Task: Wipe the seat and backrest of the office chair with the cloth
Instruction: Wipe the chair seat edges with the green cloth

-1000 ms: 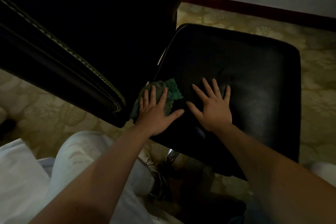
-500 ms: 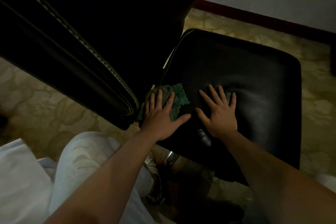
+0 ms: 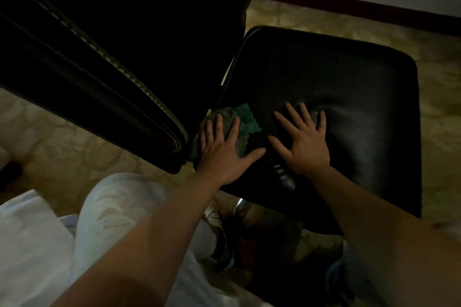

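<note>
The black leather office chair fills the view, its seat [image 3: 336, 77] to the right and its backrest [image 3: 104, 40] rising dark at the upper left. A crumpled green cloth [image 3: 243, 118] lies on the seat's near left corner, close to the backrest. My left hand [image 3: 224, 151] presses flat on the cloth with fingers spread. Beside it, my right hand [image 3: 303, 142] lies flat on the bare seat, fingers spread, holding nothing.
Patterned beige carpet [image 3: 62, 147] surrounds the chair. A dark red skirting board [image 3: 349, 7] and a pale wall run along the back. My knee in light trousers [image 3: 119, 207] is under my left arm. A chrome part of the chair base [image 3: 240, 207] shows below the seat edge.
Both hands stay pressed on the seat in about the same spots, the left on the cloth. The view has shifted slightly.
</note>
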Tool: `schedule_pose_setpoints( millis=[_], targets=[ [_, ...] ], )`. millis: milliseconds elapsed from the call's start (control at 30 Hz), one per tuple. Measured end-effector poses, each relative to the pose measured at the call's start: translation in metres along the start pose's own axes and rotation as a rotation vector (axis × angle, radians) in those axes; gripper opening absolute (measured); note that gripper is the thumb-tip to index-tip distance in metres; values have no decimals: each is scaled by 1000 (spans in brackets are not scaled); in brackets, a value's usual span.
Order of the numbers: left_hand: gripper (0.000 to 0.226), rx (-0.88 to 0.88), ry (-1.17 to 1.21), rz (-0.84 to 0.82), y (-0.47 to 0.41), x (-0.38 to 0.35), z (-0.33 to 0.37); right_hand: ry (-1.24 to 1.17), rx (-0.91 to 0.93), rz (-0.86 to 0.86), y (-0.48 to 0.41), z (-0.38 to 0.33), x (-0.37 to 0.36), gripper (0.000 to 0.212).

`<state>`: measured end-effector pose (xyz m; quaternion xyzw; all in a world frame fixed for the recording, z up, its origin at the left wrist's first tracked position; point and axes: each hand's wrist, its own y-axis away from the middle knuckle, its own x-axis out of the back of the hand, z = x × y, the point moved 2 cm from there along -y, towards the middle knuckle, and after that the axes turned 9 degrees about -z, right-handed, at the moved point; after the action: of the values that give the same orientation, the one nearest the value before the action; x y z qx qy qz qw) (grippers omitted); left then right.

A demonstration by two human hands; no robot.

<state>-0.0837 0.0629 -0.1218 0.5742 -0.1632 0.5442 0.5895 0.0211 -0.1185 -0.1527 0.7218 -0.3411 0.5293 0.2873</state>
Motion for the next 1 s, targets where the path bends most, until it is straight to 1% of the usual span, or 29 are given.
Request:
schedule_pose_setpoints(
  millis=[133, 267, 400, 467, 533, 633, 833, 1000],
  targets=[
    [102, 31, -16, 34, -4, 1, 4, -40, 9, 48, -1, 2, -4, 71],
    [99, 63, 3, 46, -14, 6, 9, -60, 16, 59, -2, 4, -2, 70],
    [99, 105, -18, 64, -29, 12, 13, -88, -29, 33, -7, -1, 4, 64],
    [98, 114, 3, 51, -35, 16, 14, -93, -22, 8, -17, 0, 12, 60],
    [96, 120, 28, 34, -38, 20, 16, -44, -1, -46, -29, 5, 17, 63],
    [94, 121, 27, 46, -38, 24, 17, 58, -29, -145, -39, 15, 15, 72],
    [99, 105, 35, 110, -21, 10, 4, 95, -52, -121, -35, 14, 9, 75],
    [99, 129, 12, 119, -6, -2, 9, 77, -39, -113, -32, 17, 10, 74]
  ],
)
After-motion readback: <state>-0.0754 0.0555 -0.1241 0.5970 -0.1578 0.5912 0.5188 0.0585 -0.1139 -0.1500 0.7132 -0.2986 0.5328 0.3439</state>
